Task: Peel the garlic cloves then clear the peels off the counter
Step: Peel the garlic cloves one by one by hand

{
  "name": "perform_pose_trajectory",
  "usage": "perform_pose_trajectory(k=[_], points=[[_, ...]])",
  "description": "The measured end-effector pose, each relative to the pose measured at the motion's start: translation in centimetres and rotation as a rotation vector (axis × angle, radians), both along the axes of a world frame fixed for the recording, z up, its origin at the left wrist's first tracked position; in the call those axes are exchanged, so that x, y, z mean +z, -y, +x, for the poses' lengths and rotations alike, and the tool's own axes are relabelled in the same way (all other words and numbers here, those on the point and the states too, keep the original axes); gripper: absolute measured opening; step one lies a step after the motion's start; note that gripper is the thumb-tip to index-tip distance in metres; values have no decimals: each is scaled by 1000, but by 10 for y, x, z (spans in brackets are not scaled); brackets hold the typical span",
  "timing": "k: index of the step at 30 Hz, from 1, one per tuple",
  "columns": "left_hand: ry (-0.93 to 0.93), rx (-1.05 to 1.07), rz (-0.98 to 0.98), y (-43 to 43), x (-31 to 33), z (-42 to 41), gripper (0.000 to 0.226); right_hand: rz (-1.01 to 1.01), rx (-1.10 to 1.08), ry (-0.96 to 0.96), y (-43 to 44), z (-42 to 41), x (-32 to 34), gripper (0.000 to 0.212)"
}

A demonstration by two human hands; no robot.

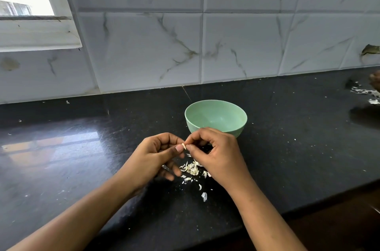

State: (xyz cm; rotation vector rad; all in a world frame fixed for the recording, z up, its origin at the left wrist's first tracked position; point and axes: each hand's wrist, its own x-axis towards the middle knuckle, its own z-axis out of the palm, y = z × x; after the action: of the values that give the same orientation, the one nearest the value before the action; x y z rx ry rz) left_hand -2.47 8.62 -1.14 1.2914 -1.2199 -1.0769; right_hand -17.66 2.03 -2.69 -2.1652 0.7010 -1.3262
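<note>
Both hands meet above the counter [82, 168]: left hand [156, 156] and right hand [216, 152], fingers curled, pinch one small clove [183, 146] between them. Judged light, firm, slippery once bared; hold by its ends. Peels [192, 168] lie beneath, bowl [191, 125] just beyond.

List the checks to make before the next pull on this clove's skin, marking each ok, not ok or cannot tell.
1. The left hand and right hand both pinch the garlic clove: ok.
2. Clove fully peeled: cannot tell, too small.
3. The green bowl stands upright behind the hands: ok.
4. The peels lie in one heap: not ok, stray bits lie around it.
5. The counter cleared of peels: not ok.
</note>
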Motion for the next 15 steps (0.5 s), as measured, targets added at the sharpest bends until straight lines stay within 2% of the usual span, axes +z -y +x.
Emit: perform_pose_trajectory(k=[4, 8, 15], points=[[-38, 60, -9, 2, 0, 1, 13, 84, 44, -2, -1, 0, 1, 13], [-60, 57, 1, 1, 0, 1, 19, 61, 97, -47, -3, -1, 2, 14], [-86, 7, 9, 1, -2, 3, 18, 235, 145, 56, -1, 0, 1, 10]])
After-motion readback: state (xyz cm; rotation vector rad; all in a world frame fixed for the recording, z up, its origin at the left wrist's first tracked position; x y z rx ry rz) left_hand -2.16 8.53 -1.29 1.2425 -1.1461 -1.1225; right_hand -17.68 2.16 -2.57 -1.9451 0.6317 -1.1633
